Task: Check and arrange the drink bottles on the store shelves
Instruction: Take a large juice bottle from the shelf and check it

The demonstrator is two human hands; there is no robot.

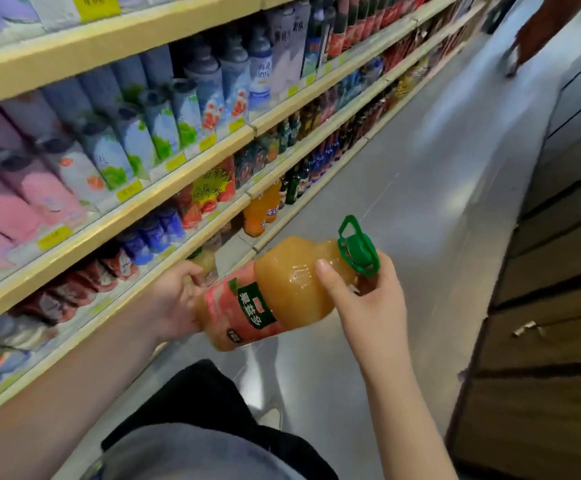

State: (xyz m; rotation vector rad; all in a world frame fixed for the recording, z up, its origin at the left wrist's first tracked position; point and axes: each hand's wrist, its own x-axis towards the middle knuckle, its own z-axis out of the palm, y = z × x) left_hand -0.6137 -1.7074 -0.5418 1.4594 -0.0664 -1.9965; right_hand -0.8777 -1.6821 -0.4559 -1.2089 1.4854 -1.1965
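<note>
Bright, even light; pale glare streaks on the grey floor (455, 140). Motion blur softens the shelved bottles (74, 157); the wide-angle lens bends the shelf edges (109, 216) toward the frame borders

A person held a large juice bottle (282, 292) in both hands in a store aisle. The bottle was tipped nearly on its side, its green cap (358, 249) pointing away from the shelves (164, 199). The left hand (174, 299) gripped the base while the right hand (368, 299) wrapped round the neck, just below the cap. Rows of drink bottles (164, 123) filled the shelves at left. Another person (538, 32), blurred, was far down the grey floor (420, 202).
</note>
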